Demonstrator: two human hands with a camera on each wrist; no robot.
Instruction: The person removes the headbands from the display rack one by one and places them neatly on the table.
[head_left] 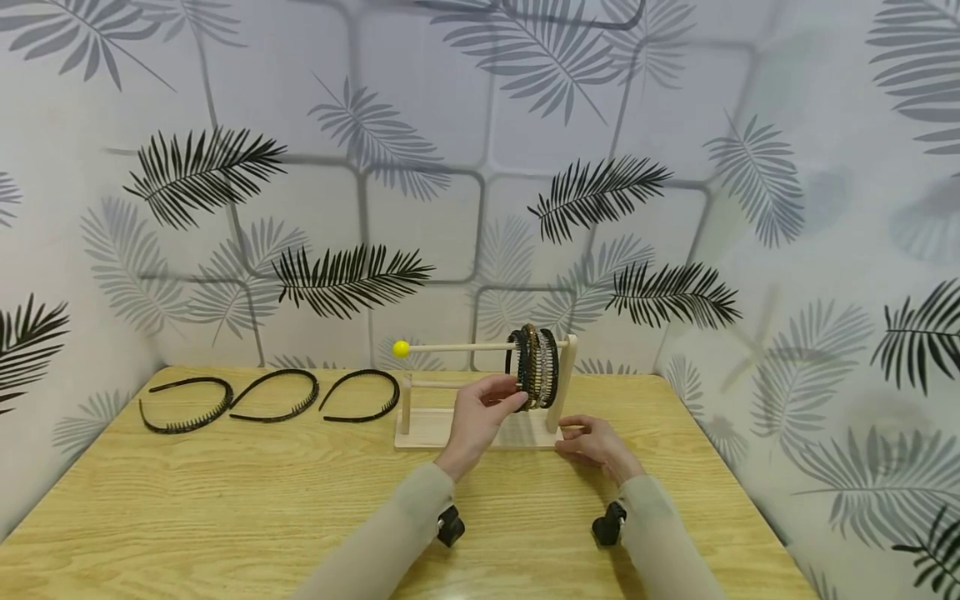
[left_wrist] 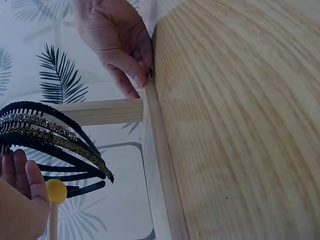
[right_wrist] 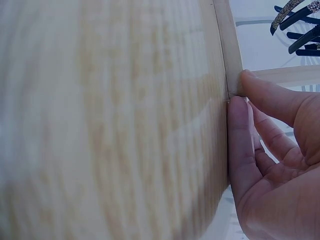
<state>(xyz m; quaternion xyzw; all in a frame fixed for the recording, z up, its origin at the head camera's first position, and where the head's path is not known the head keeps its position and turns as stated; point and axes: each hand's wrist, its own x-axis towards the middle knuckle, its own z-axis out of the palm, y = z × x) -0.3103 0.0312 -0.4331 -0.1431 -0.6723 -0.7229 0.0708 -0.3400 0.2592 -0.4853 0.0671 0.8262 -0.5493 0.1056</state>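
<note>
A wooden headband stand (head_left: 429, 439) stands toward the back of the table, with a yellow ball (head_left: 401, 349) on the free end of its top rod. Several headbands (head_left: 545, 367), black, gold and silver, hang together at the rod's right end by the upright post. My left hand (head_left: 482, 414) reaches over the base from the front, its fairly straight fingers right at the leftmost hanging headband. In the left wrist view those fingertips (left_wrist: 21, 170) lie against the headbands' underside. My right hand (right_wrist: 280, 135) pinches the base's right front corner between thumb and fingers.
To the left of the stand, three black headbands lie in a row on the table: one far left (head_left: 225, 396), one in the middle (head_left: 311, 392) and one nearest the stand (head_left: 393, 392). A leaf-patterned wall covering (head_left: 420, 225) rises behind the table (head_left: 262, 500).
</note>
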